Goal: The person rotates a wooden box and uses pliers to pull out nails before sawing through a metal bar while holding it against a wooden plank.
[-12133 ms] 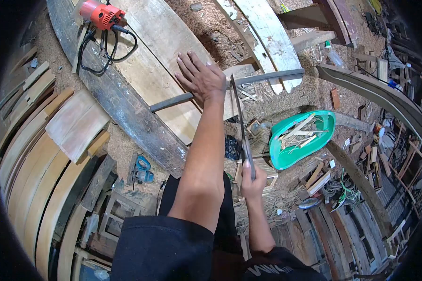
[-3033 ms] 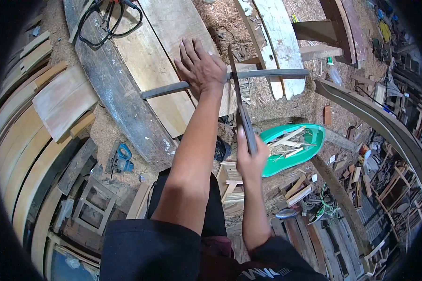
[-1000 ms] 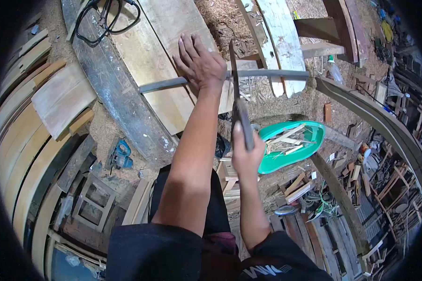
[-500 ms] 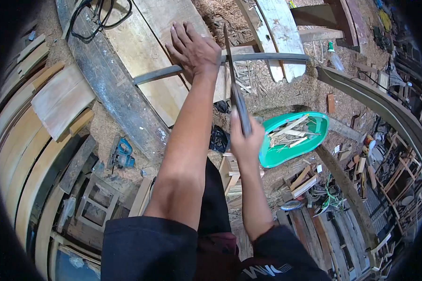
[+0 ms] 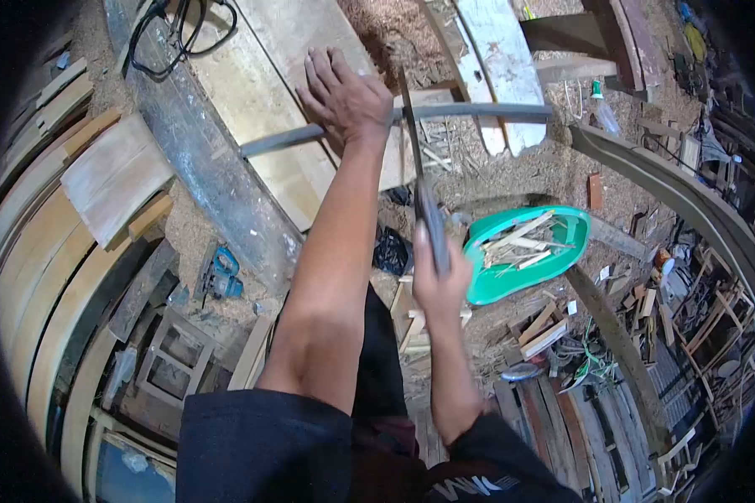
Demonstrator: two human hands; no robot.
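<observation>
My left hand [image 5: 350, 102] lies with its fingers spread over a long narrow dark wooden strip [image 5: 281, 139] and the pale plank [image 5: 231, 88] under it. My right hand [image 5: 443, 281] is closed around the handle of a handsaw [image 5: 429, 210]. The saw's thin blade points away from me and crosses the strip just right of my left hand. To the right, the strip's other end rests over a white-painted board [image 5: 512, 75]. Part of the strip is hidden under my left wrist.
A green tub [image 5: 478, 289] of wood scraps stands right of my right hand. A black cable [image 5: 155, 63] is on the bench at upper left. A blue power tool [image 5: 224, 275] lies on the floor at left. Curved timbers [image 5: 671, 163] and sawdust surround the workplace.
My right hand has drawn the saw back toward me, with the blade still across the strip. My left hand stays pressed on the strip.
</observation>
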